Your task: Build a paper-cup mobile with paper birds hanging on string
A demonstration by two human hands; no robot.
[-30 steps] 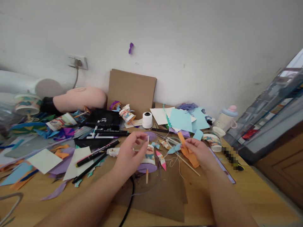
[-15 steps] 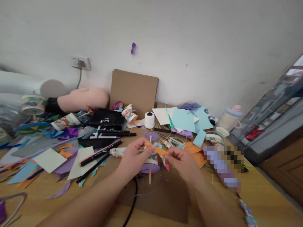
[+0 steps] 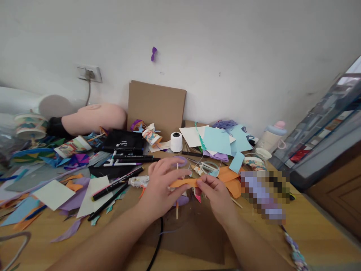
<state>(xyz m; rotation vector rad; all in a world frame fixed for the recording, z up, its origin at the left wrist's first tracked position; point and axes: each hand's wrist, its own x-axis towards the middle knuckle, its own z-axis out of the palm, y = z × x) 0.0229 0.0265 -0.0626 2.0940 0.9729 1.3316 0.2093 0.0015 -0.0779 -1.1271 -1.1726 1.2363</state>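
Note:
A narrow orange paper strip (image 3: 184, 183) is stretched between my hands over the cardboard sheet. Its right end is pinched between the thumb and fingers of my right hand (image 3: 216, 192). My left hand (image 3: 163, 184) has its thumb along the strip's lower edge and its fingers curved above it, the upper ones lifted and apart. Behind and below the left hand is a paper cup piece, mostly hidden, with purple discs (image 3: 184, 200) and a wooden stick (image 3: 177, 212). A small pink paper scrap (image 3: 197, 198) lies beneath the strip.
Black markers (image 3: 117, 184) and paper scraps crowd the left. Behind are a white thread spool (image 3: 176, 142), scissors (image 3: 208, 166), light blue sheets (image 3: 217, 140) and leaning cardboard (image 3: 156, 107). Orange paper (image 3: 232, 182) lies right of my hands. A black cable (image 3: 157, 244) crosses the brown cardboard (image 3: 194, 241).
The left fingers have lifted and spread from their closer grip on the orange strip. The right hand keeps its pinch. The view has shifted slightly.

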